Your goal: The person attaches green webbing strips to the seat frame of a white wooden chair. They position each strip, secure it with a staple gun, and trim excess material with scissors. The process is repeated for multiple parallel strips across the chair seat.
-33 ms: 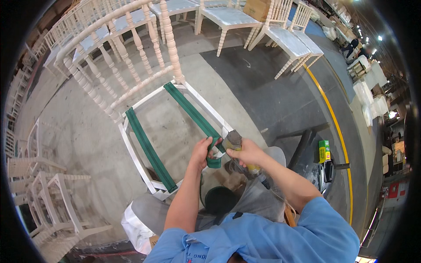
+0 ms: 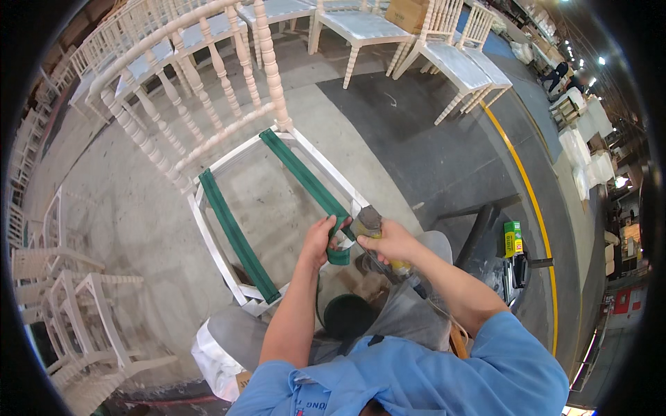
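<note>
In front of me stands a white chair frame [image 2: 331, 168] with an open seat and a turned-spindle back. Two green webbing straps run across the seat: the left strap [image 2: 236, 232] spans it from back rail to front, and the right strap [image 2: 302, 170] leads to my hands at the front corner. My left hand [image 2: 319, 241] is closed on this right strap, with its loose end folded below the fingers. My right hand [image 2: 390, 243] grips a staple gun [image 2: 370, 220] with a hose, its head against the corner. A dark green roll of webbing [image 2: 349, 317] lies between my legs.
More white chairs [image 2: 444, 66] stand in rows behind the frame, one bearing a cardboard box [image 2: 407, 14]. Unfinished chair frames [image 2: 87, 298] are stacked at the left. On the right, a green and yellow box [image 2: 513, 239] rests near a dark tube [image 2: 480, 229]. A yellow line [image 2: 524, 177] crosses the floor.
</note>
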A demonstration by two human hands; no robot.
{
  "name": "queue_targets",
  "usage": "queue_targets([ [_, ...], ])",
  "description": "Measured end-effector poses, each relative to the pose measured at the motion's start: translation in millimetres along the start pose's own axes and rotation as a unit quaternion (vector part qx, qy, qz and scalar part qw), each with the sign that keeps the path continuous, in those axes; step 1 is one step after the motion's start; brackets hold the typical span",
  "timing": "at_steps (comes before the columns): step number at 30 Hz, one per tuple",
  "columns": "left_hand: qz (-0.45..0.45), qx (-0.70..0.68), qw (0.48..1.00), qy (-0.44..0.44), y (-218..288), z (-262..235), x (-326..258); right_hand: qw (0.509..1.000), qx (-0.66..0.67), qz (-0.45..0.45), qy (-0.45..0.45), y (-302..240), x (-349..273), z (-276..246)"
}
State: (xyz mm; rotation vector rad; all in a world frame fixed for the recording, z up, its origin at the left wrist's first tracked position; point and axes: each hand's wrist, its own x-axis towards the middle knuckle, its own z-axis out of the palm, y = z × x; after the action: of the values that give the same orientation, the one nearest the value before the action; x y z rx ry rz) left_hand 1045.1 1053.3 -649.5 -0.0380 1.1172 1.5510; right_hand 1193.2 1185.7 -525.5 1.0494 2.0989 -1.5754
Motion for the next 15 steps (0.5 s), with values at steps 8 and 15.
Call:
queue_targets([
  [8, 0.008, 0.079, 0.997, 0.006, 3.4, 16.4, -10.2, 0.992, 0.111, -0.049, 0.025, 2.4, -36.9, -37.7],
  [15, 0.125, 0.392, 0.910, 0.049, -20.0, 43.0, -21.8, 0.953, 0.169, -0.041, 0.248, 80.9, -172.1, -116.5],
])
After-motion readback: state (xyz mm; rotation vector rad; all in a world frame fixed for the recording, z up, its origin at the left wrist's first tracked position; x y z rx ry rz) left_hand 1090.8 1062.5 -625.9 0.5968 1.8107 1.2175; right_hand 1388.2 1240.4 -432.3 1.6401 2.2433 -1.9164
